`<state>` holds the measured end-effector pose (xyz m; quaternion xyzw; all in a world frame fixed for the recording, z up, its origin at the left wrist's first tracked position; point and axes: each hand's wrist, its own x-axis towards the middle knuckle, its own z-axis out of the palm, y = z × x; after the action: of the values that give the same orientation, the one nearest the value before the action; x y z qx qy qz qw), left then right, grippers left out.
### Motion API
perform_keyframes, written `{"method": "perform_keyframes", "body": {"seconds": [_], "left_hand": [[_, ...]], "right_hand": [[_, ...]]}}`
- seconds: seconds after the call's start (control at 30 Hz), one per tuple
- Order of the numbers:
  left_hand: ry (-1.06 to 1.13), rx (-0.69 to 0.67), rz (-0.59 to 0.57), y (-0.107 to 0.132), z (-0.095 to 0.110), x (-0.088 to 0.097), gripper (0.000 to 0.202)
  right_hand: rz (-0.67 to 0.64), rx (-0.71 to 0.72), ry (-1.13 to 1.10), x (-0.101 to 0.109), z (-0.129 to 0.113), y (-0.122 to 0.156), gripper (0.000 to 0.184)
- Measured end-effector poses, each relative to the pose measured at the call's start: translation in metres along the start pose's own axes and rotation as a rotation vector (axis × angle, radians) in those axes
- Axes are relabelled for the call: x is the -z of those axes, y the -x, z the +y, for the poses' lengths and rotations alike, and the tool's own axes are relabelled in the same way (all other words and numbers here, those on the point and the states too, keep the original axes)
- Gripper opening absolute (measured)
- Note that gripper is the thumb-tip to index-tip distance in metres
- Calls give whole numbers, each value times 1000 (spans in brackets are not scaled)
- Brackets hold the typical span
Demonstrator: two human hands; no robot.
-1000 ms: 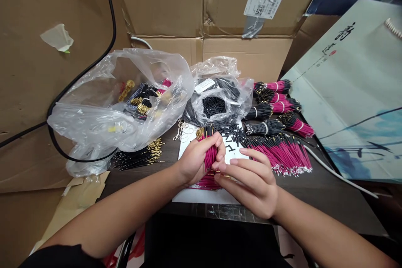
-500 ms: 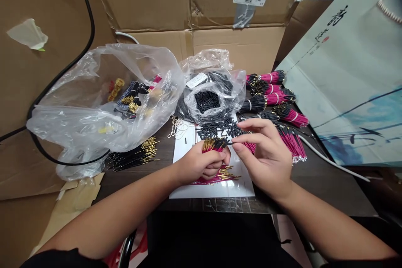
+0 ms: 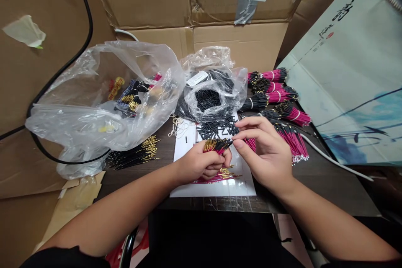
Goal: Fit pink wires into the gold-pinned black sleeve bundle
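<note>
The right hand [image 3: 264,155] has been drawn slightly back from the wire tips since the earlier frame, its fingers curled toward the thumb; whether a wire is pinched there cannot be told. A bundle of pink wires [image 3: 216,145] with gold pins and black ends is clenched in the left hand [image 3: 197,163], its tips pointing toward the right hand and lying just beside its fingertips. Beneath the left hand, loose pink wires [image 3: 220,177] are laid on a white paper sheet [image 3: 213,190]. Just beyond the bundle, short black sleeves [image 3: 216,129] are scattered. Right of the right hand, a loose heap of pink wires [image 3: 293,146] is spread on a dark table [image 3: 326,184], with banded wire bundles [image 3: 270,96] beyond it. Left of the left hand, gold-tipped black wires [image 3: 133,157] are laid beside a clear plastic bag [image 3: 94,121]. Ahead of both hands, a plastic bag of black sleeves [image 3: 207,100] is set against a cardboard box [image 3: 238,46].
</note>
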<state>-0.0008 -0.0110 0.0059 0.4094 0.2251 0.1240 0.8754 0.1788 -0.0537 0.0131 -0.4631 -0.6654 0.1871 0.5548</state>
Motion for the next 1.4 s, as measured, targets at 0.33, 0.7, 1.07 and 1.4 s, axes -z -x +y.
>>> {"method": "perform_keyframes", "body": {"seconds": [0.33,0.7,1.07,1.4], "left_hand": [[15,32,-13,0,-2,2,10],[107,96,-33,1,1,2,10],[116,73,-17,1,0,4,12],[76,66,0,0,1,4,13]], "right_hand": [[-45,167,213,2,2,3,25],[-72,469,458,10,8,1,45],[-56,379,460,10,7,-2,42],[-212,62,156,7,5,-6,8]]}}
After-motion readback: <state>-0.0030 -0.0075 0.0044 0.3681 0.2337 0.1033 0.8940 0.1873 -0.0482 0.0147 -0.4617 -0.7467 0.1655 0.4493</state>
